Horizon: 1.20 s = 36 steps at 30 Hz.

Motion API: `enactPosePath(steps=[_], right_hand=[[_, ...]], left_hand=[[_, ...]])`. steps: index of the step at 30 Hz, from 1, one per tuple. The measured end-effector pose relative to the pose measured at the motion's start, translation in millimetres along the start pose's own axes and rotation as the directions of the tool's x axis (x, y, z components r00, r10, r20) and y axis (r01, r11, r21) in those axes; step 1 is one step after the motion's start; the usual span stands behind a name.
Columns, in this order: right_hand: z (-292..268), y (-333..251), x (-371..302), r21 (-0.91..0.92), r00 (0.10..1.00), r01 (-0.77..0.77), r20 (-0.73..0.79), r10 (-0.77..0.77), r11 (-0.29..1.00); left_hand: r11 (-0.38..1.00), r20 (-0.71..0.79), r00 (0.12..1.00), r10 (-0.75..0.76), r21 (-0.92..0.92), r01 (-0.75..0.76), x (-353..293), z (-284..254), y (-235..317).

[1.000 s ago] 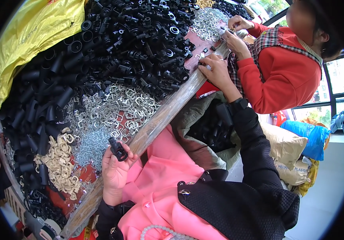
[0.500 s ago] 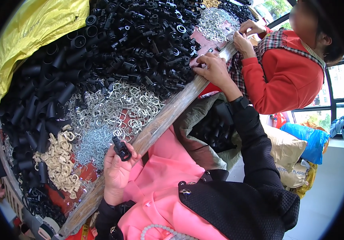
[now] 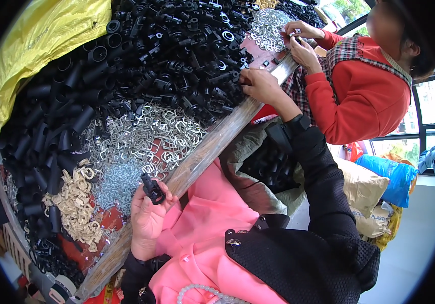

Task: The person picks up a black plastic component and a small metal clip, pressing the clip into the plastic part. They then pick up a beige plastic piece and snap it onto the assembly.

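Note:
My left hand (image 3: pixel 146 220) is closed on a black plastic fitting (image 3: pixel 153 189) with a ring at its lower end, held up by the wooden edge of the table (image 3: pixel 197 164). At the right end of the large heap of black plastic fittings (image 3: pixel 177 61), my right hand (image 3: pixel 264 87) has its fingers pinched together. Whatever lies between those fingertips is hidden. Below the heap spread bent silver metal clips (image 3: pixel 149 134), small bluish screws (image 3: pixel 120 183) and beige plastic pieces (image 3: pixel 78 205).
Black tubes (image 3: pixel 37 137) pile up at the left beside a yellow sack (image 3: pixel 45 45). A co-worker in a red sleeve (image 3: pixel 346 111) handles a small part with both hands (image 3: pixel 303 48) at the far right. An open sack (image 3: pixel 232 167) of black parts stands below the table edge.
My right hand has shifted slightly left against the black heap, its fingers drawn closer together. My left hand stays put with the fitting. The co-worker's hands have moved left.

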State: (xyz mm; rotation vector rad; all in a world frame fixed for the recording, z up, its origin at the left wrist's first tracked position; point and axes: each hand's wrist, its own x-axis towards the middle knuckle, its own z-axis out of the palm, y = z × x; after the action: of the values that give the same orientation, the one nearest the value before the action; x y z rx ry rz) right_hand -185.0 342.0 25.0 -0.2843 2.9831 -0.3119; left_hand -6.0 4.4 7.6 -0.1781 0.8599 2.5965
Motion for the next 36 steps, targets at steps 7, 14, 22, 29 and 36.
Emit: enactPosePath(steps=[7, 14, 22, 29, 36], right_hand=[[-3, 1, -5, 0.128, 0.994, 0.105, -0.053, -0.099, 0.986], [-7, -2, 7, 0.055, 0.986, 0.142, 0.075, -0.146, 0.988], [-7, 5, 5, 0.088, 0.978, 0.201, 0.036, -0.205, 0.976], [-10, -4, 9, 0.022, 0.981, 0.167, 0.1, -0.169, 0.986], [-9, 3, 10, 0.078, 0.967, 0.22, 0.11, -0.228, 0.972]], left_hand=[[1.0, 0.013, 1.0, -0.008, -0.022, 0.009, 0, 1, 0], [1.0, 0.018, 1.0, -0.002, -0.016, 0.003, -1, -2, -1], [1.0, 0.03, 1.0, 0.009, -0.024, -0.009, -1, -2, -1], [1.0, 0.031, 1.0, 0.008, -0.031, -0.007, -1, -4, -1], [0.999, 0.026, 1.0, 0.004, -0.039, -0.003, -1, -2, -2]])
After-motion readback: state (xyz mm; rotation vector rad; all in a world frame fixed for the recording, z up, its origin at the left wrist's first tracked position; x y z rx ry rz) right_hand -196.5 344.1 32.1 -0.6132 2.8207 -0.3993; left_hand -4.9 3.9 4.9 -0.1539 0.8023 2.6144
